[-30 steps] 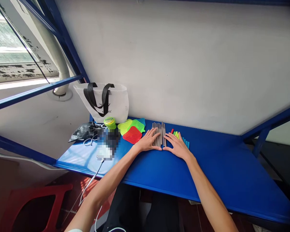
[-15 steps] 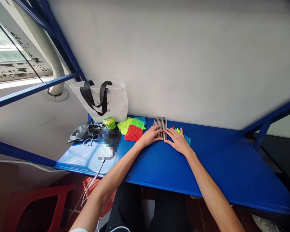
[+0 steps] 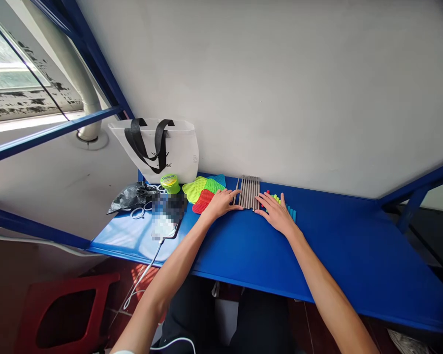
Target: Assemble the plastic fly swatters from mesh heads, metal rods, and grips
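A row of several thin metal rods (image 3: 249, 191) lies side by side on the blue tabletop (image 3: 339, 246), running away from me. My left hand (image 3: 221, 204) rests flat and open, its fingertips at the near left end of the row. My right hand (image 3: 276, 214) lies flat with spread fingers, touching the near right end of the rods. Its fingers partly hide a group of short coloured sticks (image 3: 284, 205). Several overlapping plastic mesh pads (image 3: 203, 199) in red, green, yellow and blue sit just past my left fingers.
A white tote bag (image 3: 162, 152) with black handles stands against the wall, beside a green spool (image 3: 170, 184). Scissors (image 3: 140, 212), a black plastic bag (image 3: 131, 196) and a blurred object (image 3: 166, 216) with a white cable (image 3: 143, 273) lie left. A red stool (image 3: 64, 314) stands below.
The rods now lie more evenly spaced in a wider row. My left hand has slid left and toward me, off the rods. My right hand has moved slightly right.
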`<state>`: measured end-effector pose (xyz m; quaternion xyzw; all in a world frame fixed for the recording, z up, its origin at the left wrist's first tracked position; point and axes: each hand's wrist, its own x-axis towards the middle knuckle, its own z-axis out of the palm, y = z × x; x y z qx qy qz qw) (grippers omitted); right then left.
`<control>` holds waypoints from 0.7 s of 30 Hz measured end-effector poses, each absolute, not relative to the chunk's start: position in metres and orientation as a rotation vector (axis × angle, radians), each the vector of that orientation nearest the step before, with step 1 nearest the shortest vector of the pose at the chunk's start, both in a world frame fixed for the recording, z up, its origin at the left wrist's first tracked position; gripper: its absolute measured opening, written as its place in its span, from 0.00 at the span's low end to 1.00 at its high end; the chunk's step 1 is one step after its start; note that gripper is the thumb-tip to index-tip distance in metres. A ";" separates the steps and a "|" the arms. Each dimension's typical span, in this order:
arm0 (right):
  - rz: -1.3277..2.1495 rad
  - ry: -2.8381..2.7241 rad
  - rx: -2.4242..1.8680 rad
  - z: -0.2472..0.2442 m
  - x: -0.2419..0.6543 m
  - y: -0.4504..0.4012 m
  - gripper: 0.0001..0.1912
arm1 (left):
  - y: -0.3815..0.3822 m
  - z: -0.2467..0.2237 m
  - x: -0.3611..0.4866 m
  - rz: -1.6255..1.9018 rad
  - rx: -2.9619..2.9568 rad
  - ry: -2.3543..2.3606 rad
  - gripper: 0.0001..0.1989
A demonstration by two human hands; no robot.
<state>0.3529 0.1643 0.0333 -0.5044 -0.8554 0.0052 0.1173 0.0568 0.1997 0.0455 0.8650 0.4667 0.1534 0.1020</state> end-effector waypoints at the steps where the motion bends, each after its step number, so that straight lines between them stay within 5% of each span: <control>1: -0.007 -2.507 -1.469 0.033 0.352 0.164 0.34 | 0.200 0.044 0.057 0.463 2.554 1.368 0.40; 7: -0.068 -2.472 -1.486 0.029 0.348 0.161 0.36 | 0.198 0.052 0.049 0.445 2.524 1.197 0.39; 14: -0.073 -2.458 -1.488 0.027 0.347 0.161 0.35 | 0.196 0.058 0.049 0.456 2.503 1.160 0.25; 21: -0.091 -2.447 -1.488 0.029 0.344 0.158 0.33 | 0.190 0.052 0.063 0.496 2.564 1.263 0.26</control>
